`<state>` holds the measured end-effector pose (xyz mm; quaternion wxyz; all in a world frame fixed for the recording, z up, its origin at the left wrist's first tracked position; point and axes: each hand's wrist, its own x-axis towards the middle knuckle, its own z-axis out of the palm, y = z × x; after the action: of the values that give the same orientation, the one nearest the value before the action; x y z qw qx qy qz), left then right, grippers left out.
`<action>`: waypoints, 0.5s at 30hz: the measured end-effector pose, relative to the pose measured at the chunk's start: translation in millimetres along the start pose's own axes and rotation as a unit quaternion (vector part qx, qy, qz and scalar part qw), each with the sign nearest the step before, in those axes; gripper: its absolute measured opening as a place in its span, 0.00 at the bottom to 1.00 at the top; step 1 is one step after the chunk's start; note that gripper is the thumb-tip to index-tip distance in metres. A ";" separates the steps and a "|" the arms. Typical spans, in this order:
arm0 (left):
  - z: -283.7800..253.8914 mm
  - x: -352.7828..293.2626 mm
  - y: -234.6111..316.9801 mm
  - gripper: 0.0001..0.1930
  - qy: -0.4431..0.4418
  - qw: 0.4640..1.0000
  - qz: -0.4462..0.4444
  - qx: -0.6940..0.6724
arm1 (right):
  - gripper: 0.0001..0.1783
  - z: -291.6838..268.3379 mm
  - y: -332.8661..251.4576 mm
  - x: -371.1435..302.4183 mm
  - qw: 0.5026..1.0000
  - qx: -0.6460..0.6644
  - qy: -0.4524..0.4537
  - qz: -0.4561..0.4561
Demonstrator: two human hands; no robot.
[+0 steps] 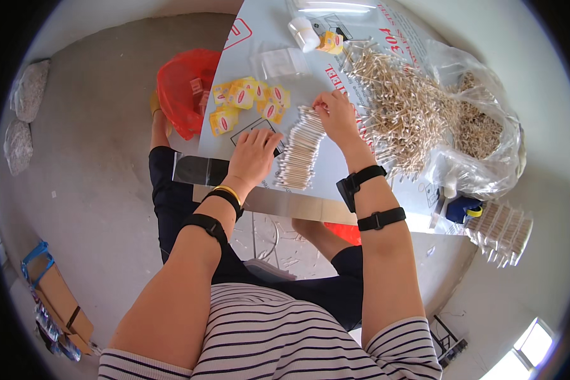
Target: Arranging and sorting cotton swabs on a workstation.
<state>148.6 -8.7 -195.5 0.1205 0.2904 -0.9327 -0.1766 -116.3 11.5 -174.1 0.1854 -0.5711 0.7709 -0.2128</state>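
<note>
A row of cotton swabs (301,152) lies side by side on the metal-topped table, running away from me in a slight curve. At its far end my right hand (339,117) is closed, thumb and fingers pinching swab ends there; how many is hidden. My left hand (254,155) rests palm down just left of the row, fingers stretched out and apart, with nothing in it. Beyond the left hand lie several small yellow-and-white packets (240,97). A big loose heap of swabs (405,111) spreads to the right of my right hand.
A clear plastic bag (510,152) of swabs opens onto the heap. A white roll (304,33), a yellow box (330,42) and a clear sheet (278,63) stand at the back. A red bag (177,88) hangs at the left edge. Bundled swabs (503,231) sit at the right corner.
</note>
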 end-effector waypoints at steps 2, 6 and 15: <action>0.7 0.6 1.1 0.27 -0.002 1.000 -0.001 0.000 | 0.04 -1.0 2.8 -3.1 1.000 0.027 0.001 0.009; -2.3 -0.6 1.3 0.27 -0.011 1.000 -0.003 0.006 | 0.06 -14.7 2.6 -10.1 0.993 0.087 0.081 0.009; 0.3 1.3 2.3 0.24 0.015 1.000 0.006 0.024 | 0.09 -47.7 47.8 -55.4 0.986 0.001 0.103 0.132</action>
<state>146.3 -7.6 -194.8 0.1281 0.2906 -0.9364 -0.1492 -164.4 82.4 -157.4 0.1322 -0.4393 0.8543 -0.2443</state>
